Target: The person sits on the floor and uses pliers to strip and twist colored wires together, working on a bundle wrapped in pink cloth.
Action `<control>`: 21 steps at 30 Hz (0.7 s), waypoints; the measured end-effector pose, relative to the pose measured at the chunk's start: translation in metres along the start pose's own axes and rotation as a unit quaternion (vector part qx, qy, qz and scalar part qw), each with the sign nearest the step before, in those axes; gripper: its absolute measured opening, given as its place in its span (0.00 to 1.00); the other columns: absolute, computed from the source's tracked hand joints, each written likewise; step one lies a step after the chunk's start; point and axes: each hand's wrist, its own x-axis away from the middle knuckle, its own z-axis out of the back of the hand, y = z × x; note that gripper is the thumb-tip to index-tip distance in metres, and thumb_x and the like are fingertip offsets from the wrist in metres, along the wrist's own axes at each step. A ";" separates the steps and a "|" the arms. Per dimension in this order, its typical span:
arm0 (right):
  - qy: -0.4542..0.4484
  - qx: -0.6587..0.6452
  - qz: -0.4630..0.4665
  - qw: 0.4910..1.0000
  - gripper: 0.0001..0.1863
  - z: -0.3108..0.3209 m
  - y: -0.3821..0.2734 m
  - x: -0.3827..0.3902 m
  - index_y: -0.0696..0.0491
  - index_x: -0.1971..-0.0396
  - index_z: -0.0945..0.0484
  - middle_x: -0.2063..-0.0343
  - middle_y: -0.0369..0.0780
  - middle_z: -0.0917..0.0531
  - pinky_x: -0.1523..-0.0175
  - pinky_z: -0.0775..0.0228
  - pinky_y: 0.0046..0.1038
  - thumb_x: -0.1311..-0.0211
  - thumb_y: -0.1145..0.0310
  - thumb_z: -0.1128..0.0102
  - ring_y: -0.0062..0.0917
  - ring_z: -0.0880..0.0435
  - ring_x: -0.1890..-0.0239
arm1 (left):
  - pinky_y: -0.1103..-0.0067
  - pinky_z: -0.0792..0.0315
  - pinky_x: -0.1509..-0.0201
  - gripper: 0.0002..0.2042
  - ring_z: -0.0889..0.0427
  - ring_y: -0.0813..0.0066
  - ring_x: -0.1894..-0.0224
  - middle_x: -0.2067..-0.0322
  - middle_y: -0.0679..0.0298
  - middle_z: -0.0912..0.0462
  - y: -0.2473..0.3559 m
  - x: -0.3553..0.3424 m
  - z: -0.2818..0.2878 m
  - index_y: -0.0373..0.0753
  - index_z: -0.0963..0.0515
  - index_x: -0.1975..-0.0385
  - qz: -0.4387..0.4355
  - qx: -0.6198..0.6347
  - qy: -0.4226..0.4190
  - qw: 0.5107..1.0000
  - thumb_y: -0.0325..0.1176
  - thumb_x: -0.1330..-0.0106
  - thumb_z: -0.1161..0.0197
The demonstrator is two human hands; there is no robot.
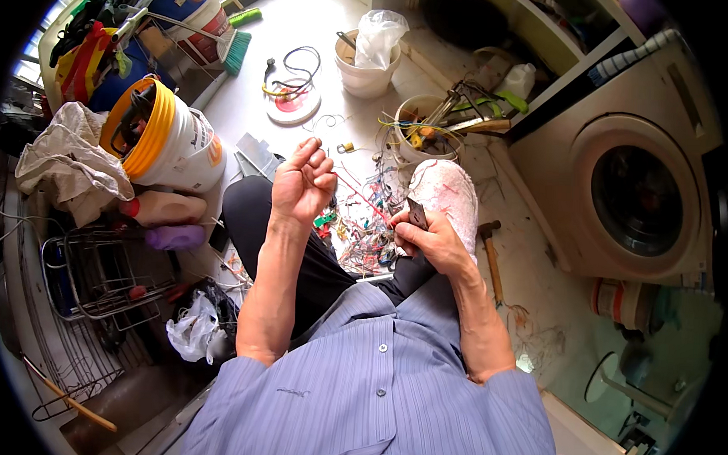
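My left hand [304, 180] is closed in a fist, raised above my left leg, on one end of a thin red wire [357, 193]. The wire runs down to my right hand [422, 239], whose fingers and thumb grip a dark flat tool [416, 214], possibly a blade, against it. Behind and between my hands lies a heap of tangled coloured wires and small electronic parts [361, 255]. A pale speckled cloth [446, 186] covers my right knee, just beyond the right hand.
Around me are a yellow-rimmed bucket [194, 153], a bucket of scrap [407, 153], a white bucket [361, 79], a round disc with a cable [276, 108], a hammer [494, 276], a washing machine [541, 194] and a wire rack [88, 314].
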 end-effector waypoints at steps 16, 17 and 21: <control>0.141 -0.213 0.070 0.964 0.08 0.003 0.002 -0.022 0.58 0.61 0.23 0.70 0.38 0.16 0.66 0.24 0.23 0.26 0.69 0.44 0.21 0.18 0.73 | 0.80 0.28 0.45 0.18 0.22 0.83 0.52 0.53 0.69 0.18 -0.134 0.066 0.011 0.33 0.24 0.42 0.132 -0.399 0.055 0.906 0.32 0.28 0.39; 0.143 -0.219 0.092 0.961 0.07 0.009 0.003 -0.025 0.57 0.61 0.23 0.70 0.39 0.16 0.65 0.23 0.24 0.25 0.68 0.44 0.23 0.17 0.72 | 0.80 0.27 0.47 0.18 0.20 0.82 0.54 0.55 0.67 0.17 -0.131 0.068 0.014 0.32 0.24 0.42 0.141 -0.415 0.060 0.897 0.32 0.28 0.39; 0.167 -0.204 0.110 0.958 0.09 0.020 -0.006 -0.031 0.59 0.58 0.24 0.68 0.42 0.15 0.63 0.21 0.26 0.25 0.67 0.44 0.26 0.15 0.68 | 0.82 0.26 0.58 0.14 0.20 0.81 0.64 0.67 0.66 0.16 -0.128 0.067 0.015 0.31 0.21 0.47 0.165 -0.484 0.079 0.855 0.33 0.26 0.40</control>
